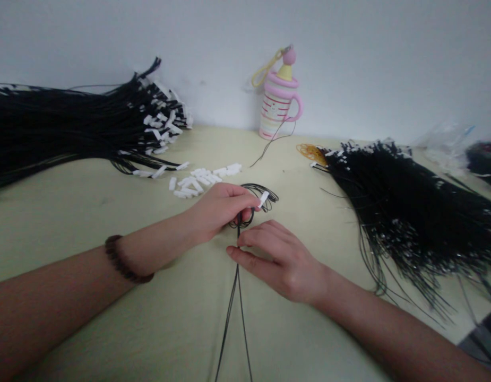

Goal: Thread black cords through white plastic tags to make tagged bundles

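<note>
My left hand [223,208] is closed on a black cable with a white connector [263,199] showing past the fingertips. Loops of thin black cable [271,190] curl behind and under these fingers. From there two strands [238,286] run down toward the front edge of the view, spreading apart. Just below the left hand, my right hand [283,260] has its thumb and fingers closed around the same strands. Past my left hand, several small white connector housings [201,179] lie scattered on the table.
A large bundle of black cables with white ends [89,119] lies at the left. Another black cable bundle [408,207] covers the right side, beside an orange coil [311,153] and a clear plastic bag [446,143]. A pink-striped cup [275,109] stands against the wall.
</note>
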A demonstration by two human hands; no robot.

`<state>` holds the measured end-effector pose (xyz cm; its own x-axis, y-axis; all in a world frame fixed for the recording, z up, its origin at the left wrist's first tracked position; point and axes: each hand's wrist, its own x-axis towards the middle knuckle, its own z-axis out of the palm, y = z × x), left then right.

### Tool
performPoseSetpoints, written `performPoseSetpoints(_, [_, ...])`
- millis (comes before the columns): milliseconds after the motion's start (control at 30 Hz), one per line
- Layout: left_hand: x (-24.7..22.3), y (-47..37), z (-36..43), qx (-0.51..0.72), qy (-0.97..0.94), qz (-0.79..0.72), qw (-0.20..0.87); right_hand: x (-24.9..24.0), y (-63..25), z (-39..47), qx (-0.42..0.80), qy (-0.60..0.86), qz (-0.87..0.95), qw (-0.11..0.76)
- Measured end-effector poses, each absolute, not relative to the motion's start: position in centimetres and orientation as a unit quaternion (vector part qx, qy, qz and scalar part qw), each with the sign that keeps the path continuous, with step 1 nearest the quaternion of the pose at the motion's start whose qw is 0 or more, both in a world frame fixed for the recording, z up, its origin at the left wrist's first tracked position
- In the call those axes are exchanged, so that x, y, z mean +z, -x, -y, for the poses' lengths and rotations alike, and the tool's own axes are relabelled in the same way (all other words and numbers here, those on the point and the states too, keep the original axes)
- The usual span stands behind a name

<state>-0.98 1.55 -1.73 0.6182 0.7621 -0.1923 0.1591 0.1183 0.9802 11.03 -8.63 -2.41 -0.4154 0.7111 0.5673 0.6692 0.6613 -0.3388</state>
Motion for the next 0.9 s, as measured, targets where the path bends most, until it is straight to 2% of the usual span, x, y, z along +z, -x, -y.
performPoseSetpoints(233, [-1.9,0.9,-1.6,0.239,-0.637,-0.351,0.643,-2.2,-12.4,8.2,-0.143,0.274,0.896,0.319])
performPoseSetpoints(433, [-2.1,1.0,-1.7,0.239,-0.639,-0.350,0.642,-2.1,-12.7,8.4,-0.162,0.259,0.893,0.331])
performPoseSetpoints(500, [-2.2,1.0,-1.7,0.241,-0.634,-0.351,0.645,-2.1,-12.5,8.6,-0.109,0.289,0.870,0.385])
performPoseSetpoints(567, [-2.2,0.9,-1.7,0.247,-0.627,-0.354,0.649,-1.9,-12.6,8.7,-0.013,0.359,0.792,0.493])
performPoseSetpoints(700, [-2.3,0.9,-2.0,0.255,-0.594,-0.354,0.676,-0.5,-15.0,7.6,0.160,0.450,0.516,0.712])
performPoseSetpoints(767, [-2.2,0.9,-2.2,0.253,-0.567,-0.351,0.701,0.6,-17.5,6.7,0.200,0.448,0.405,0.772])
performPoseSetpoints(900, [-2.1,0.9,-2.5,0.256,-0.519,-0.344,0.739,2.1,-23.1,5.4,0.244,0.442,0.236,0.831])
